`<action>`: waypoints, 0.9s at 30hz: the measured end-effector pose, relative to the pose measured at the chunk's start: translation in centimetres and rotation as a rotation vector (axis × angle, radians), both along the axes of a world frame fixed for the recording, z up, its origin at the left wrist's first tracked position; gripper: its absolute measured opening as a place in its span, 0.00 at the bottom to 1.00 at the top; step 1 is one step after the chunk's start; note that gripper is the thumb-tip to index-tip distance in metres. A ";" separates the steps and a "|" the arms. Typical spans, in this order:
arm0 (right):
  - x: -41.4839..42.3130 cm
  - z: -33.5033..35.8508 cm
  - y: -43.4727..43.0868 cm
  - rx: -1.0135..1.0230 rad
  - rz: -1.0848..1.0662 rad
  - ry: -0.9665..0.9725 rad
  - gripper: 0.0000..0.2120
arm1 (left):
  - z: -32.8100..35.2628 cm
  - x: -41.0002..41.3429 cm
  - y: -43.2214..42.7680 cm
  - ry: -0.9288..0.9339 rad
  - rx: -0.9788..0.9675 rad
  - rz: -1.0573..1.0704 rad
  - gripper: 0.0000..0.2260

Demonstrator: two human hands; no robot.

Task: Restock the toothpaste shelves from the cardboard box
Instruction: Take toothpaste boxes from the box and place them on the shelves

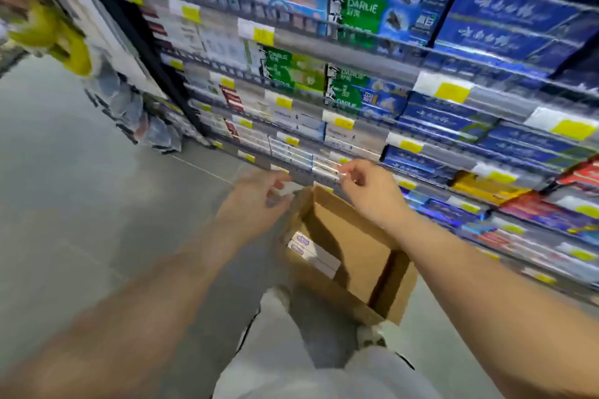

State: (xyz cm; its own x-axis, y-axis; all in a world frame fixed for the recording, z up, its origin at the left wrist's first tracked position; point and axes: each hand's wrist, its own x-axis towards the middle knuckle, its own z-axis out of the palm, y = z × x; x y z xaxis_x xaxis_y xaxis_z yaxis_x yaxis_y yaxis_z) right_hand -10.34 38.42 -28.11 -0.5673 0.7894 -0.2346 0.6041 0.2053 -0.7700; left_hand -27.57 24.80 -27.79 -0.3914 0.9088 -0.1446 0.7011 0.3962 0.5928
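Note:
An open cardboard box (pixel 356 236) stands on the floor below the shelves, with a few white toothpaste cartons (pixel 312 253) lying against its left wall. My right hand (pixel 366 193) reaches to a low shelf (pixel 291 173) and pinches the end of a white toothpaste box (pixel 325 170) there. My left hand (pixel 259 199) hovers just left of it, above the box's left flap, with its fingers loosely curled and nothing in them. The view is motion-blurred.
Tiered shelves (pixel 372 52) hold green Darlie cartons (pixel 359 0), blue cartons (pixel 505 23) and red and yellow ones (pixel 531 197) to the right. A person in yellow (pixel 48 29) stands at the far left. Grey floor (pixel 81 204) lies left; my legs (pixel 308 366) are beside the box.

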 end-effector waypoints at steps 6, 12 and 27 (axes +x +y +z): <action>-1.2 -6.0 -0.5 -0.097 -0.219 -0.057 0.07 | -5.8 -3.6 3.4 -0.019 -0.076 -0.181 0.14; -0.9 -19.4 -0.7 -0.200 -0.269 -0.116 0.07 | -19.6 -3.7 4.2 -0.068 -0.188 -0.140 0.14; -0.9 -63.2 -1.5 -0.512 -0.109 -0.175 0.26 | -57.2 -3.1 4.0 0.167 -0.171 -0.087 0.26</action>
